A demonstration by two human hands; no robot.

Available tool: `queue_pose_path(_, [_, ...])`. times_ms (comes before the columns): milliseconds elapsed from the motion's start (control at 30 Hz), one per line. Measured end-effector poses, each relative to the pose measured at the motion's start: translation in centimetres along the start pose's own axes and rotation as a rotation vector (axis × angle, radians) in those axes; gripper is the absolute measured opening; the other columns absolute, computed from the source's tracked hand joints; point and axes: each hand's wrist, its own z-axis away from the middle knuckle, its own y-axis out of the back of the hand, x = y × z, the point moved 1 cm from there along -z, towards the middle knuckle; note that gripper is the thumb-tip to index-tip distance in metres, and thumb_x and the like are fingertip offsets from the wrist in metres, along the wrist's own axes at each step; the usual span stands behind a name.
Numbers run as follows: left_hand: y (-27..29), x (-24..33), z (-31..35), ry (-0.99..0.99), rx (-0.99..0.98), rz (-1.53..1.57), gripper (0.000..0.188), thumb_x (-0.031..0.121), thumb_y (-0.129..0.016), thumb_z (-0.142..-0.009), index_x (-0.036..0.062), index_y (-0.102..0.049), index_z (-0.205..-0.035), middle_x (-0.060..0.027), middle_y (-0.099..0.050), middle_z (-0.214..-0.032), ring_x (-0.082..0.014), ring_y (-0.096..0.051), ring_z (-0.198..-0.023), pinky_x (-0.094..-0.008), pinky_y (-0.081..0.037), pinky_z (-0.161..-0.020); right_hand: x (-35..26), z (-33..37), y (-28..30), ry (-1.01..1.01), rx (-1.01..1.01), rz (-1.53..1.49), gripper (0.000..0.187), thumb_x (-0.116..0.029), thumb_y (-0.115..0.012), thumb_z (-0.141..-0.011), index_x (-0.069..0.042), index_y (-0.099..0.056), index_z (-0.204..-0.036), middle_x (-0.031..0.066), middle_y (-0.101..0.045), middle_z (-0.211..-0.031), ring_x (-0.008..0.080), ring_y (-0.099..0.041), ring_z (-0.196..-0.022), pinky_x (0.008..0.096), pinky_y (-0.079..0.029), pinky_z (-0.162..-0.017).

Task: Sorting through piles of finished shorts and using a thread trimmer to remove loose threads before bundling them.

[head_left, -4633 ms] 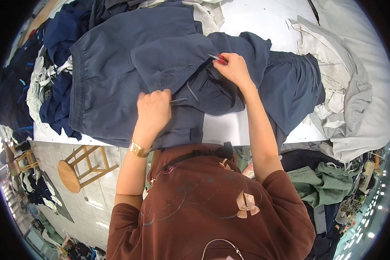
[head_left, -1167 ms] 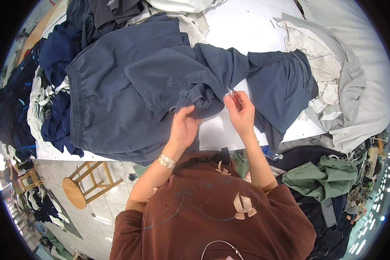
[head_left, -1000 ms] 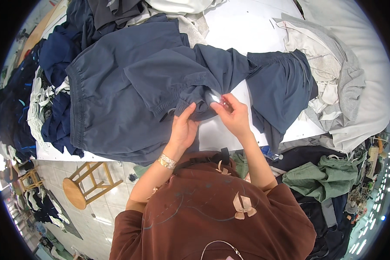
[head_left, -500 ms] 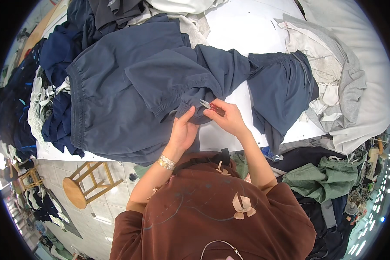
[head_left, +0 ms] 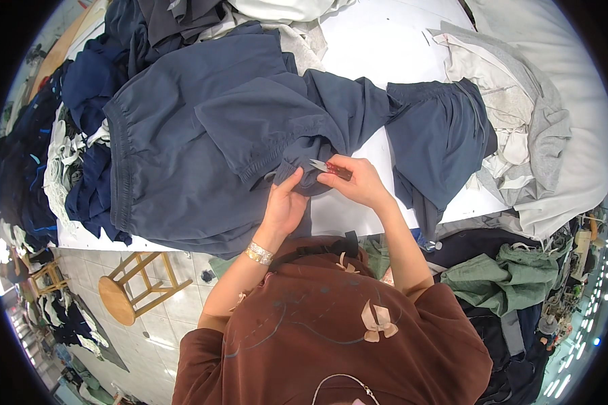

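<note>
My left hand (head_left: 287, 208) is closed on a gathered edge of dark blue-grey trousers (head_left: 182, 142), its thumb pressed on top of the cloth. In my right hand (head_left: 360, 183) is a pair of small thread snips (head_left: 336, 171) with red handles and pointed metal blades. The blades point left, just above the bunched cloth beside my left thumb. A wide elastic waistband shows at the left end of the trousers, which lie spread over the white table (head_left: 365, 40). More dark blue-grey cloth with a drawstring (head_left: 446, 135) lies to the right.
Piles of navy garments (head_left: 91, 88) and white cloth (head_left: 64, 169) lie at the left. Grey and off-white garments (head_left: 547, 128) cover the right side. Green cloth (head_left: 500, 277) is heaped below the table's right edge. A wooden stool (head_left: 118, 300) stands on the tiled floor.
The snips and my right hand have shifted very slightly; the blades sit a little lower and more level. My left hand and the trousers look unchanged.
</note>
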Motion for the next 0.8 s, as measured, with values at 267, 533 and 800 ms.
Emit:
queue_pose_path(267, [-0.56, 0.13, 0.20, -0.024, -0.026, -0.001, 0.025, 0.012, -0.053, -0.091, 0.0051, -0.055, -0.115, -0.0061, -0.059, -0.116, -0.0182, -0.054, -0.109, -0.0368, -0.039, -0.098, -0.82, -0.21, 0.71, 0.081, 0.101, 0.114, 0.030, -0.029, -0.071, -0.076, -0.002, -0.059, -0.078, 0.0094, -0.054, -0.060, 0.0214, -0.050, -0.051, 0.0299, -0.039, -0.051])
queue_pose_path(533, [-0.17, 0.04, 0.14, -0.016, -0.025, -0.027, 0.026, 0.011, -0.053, -0.091, 0.0043, -0.054, -0.116, -0.0067, -0.059, -0.116, -0.0186, -0.054, -0.110, -0.0365, -0.038, -0.099, -0.85, -0.56, 0.61, 0.060, 0.071, 0.123, 0.032, -0.033, -0.071, -0.076, -0.003, -0.060, -0.080, 0.0092, -0.056, -0.062, 0.0240, -0.053, -0.055, 0.0312, -0.040, -0.053])
queue_pose_path(800, [0.04, 0.10, 0.06, -0.012, -0.037, -0.004, 0.027, 0.011, -0.052, -0.092, 0.0021, -0.053, -0.118, -0.0087, -0.058, -0.117, -0.0194, -0.054, -0.110, -0.0367, -0.038, -0.099, -0.75, -0.84, 0.65, 0.093, 0.067, 0.150, 0.032, -0.031, -0.072, -0.075, -0.003, -0.060, -0.081, 0.0085, -0.057, -0.065, 0.0234, -0.053, -0.056, 0.0307, -0.041, -0.054])
